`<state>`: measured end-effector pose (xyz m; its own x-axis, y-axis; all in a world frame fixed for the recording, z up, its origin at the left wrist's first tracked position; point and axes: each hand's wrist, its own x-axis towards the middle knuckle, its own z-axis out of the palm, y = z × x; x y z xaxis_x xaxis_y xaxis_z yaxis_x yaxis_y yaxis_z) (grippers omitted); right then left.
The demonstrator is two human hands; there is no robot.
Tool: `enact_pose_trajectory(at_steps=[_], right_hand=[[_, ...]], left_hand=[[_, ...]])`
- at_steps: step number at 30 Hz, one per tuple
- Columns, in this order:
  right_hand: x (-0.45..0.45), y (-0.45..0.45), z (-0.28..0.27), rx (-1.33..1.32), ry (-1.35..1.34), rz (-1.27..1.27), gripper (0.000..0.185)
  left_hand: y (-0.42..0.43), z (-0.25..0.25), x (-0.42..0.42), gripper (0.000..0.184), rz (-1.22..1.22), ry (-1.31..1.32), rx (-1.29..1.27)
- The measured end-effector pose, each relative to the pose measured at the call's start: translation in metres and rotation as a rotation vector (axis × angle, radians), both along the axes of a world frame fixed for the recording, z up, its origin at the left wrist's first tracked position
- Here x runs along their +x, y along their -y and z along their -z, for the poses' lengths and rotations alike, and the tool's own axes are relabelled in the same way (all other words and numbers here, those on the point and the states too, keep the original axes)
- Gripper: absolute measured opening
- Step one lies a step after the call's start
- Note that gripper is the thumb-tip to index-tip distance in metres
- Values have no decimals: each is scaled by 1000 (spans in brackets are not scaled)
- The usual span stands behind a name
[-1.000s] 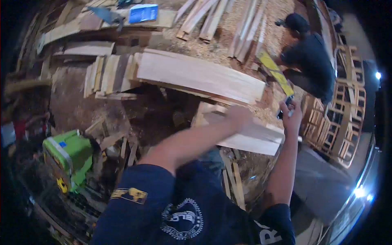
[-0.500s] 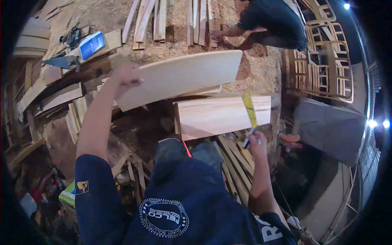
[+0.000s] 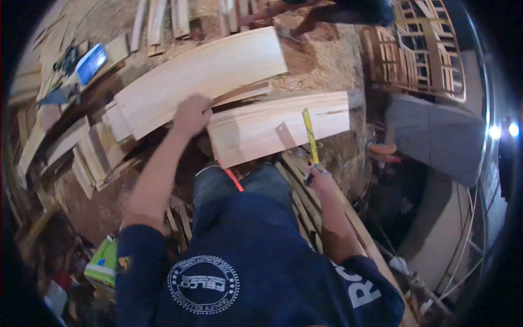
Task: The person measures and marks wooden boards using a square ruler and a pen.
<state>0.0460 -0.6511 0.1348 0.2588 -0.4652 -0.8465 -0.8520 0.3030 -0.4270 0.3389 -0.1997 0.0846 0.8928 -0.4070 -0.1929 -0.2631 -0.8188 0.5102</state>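
My left hand (image 3: 192, 115), fingers bent together, is at the near edge of a long pale plank (image 3: 207, 76); whether it grips the wood is unclear. My right hand (image 3: 320, 179) is wrapped round the dark handle end of a tool with a yellow blade (image 3: 310, 134). That blade points away from me, over the near edge of a second pale board (image 3: 280, 128) lying in front of my knees. The tool's shadow falls on this board. A red strip (image 3: 234, 179) lies between my legs.
Another person's arm and leg (image 3: 327, 15) are at the top. Stacked boards (image 3: 95, 158) and a blue packet (image 3: 91, 64) lie left. A green box (image 3: 103, 261) is at lower left. Slatted wooden frames (image 3: 425, 49) and a grey sheet (image 3: 433, 136) stand right.
The long plank, tilted up beside my left hand half a second ago, now lies farther forward on other boards. My left hand has shifted to its near edge. My right hand and the tool moved slightly left.
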Motion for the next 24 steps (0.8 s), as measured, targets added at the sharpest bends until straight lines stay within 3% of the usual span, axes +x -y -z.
enact_pose_trajectory(at_steps=[1,4,8,10,11,13,15,17,19,22,24], right_hand=[[3,3,5,-35,-24,41,23],[21,11,15,-115,-59,152,26],[50,48,31,-143,29,257,32],[66,67,41,-141,122,323,35],[72,79,56,-104,189,366,33],[70,100,92,-35,302,474,30],[79,110,69,101,304,503,24],[76,123,74,202,373,514,23],[73,137,81,276,327,504,23],[64,151,96,388,349,453,28],[67,169,91,371,259,380,23]], left_hand=[[26,-5,-19,43,124,3,-4],[90,-16,-46,54,93,-119,74],[113,2,-46,66,17,-76,168],[138,-20,-43,69,19,-92,253],[151,-28,-42,70,19,-99,298],[185,-26,-47,77,101,-122,142],[249,-37,-64,79,152,-266,-20],[316,-15,-93,88,393,-33,105],[394,-42,-108,96,517,-177,173],[472,-28,-130,101,574,-132,147],[506,-19,-127,101,574,-91,276]])
